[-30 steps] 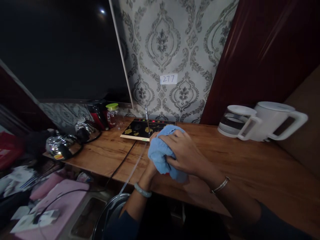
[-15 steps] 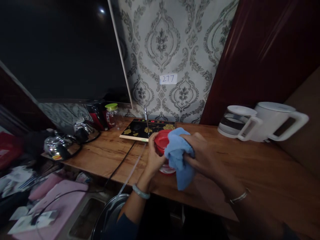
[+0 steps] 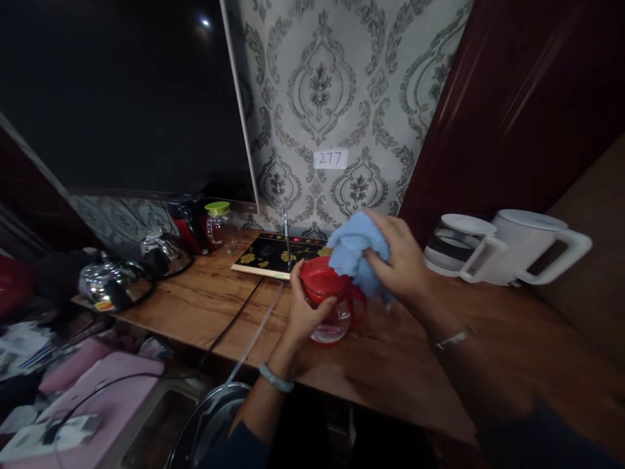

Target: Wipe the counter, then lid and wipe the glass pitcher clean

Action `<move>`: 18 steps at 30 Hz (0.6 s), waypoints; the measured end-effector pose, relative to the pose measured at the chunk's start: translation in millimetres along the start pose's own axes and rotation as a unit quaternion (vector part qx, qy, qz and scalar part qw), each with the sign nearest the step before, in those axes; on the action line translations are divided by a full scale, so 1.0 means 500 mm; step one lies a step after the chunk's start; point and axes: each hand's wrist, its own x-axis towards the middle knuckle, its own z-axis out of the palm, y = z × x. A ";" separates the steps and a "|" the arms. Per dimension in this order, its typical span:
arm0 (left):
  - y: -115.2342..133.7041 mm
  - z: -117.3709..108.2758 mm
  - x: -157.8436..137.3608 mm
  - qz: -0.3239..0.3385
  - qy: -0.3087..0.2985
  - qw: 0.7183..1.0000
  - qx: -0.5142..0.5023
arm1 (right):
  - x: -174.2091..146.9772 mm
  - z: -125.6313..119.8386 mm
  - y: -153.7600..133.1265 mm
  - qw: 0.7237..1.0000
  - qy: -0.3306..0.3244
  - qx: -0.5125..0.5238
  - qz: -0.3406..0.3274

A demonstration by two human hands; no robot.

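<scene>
A pitcher with a red lid, a clear body and a red handle (image 3: 336, 322) stands near the front edge of the wooden counter (image 3: 410, 365). My left hand (image 3: 305, 309) is wrapped round its upper left side, thumb in front and fingers at the lid. In my right hand (image 3: 403, 264) is a bunched light blue cloth (image 3: 354, 251), gripped between thumb and fingers. The cloth is at the right side of the red lid and hides part of it; whether it touches the lid I cannot tell.
Behind the pitcher lies a black cooktop with gold flowers (image 3: 263, 251) and a thin metal spout (image 3: 286, 238). Shiny kettles (image 3: 110, 283) and a green-lidded jug (image 3: 219, 225) stand left; white-handled jugs (image 3: 527, 244) stand right. A cable (image 3: 234, 316) crosses the counter's front edge.
My right hand has lifted the blue cloth up and slightly right, so more of the red lid and the handle shows. My left hand keeps its hold on the pitcher.
</scene>
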 end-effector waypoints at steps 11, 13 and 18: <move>-0.011 0.004 -0.010 -0.041 0.011 0.999 -0.004 | 0.068 0.091 -0.047 0.958 -0.266 -0.003 -0.107; -0.003 0.002 -0.008 -0.028 0.015 0.999 0.002 | 0.072 0.078 -0.042 0.955 -0.273 -0.022 -0.115; 0.014 0.000 0.000 0.009 0.010 1.000 -0.012 | 0.071 0.044 -0.001 0.948 -0.277 -0.056 -0.150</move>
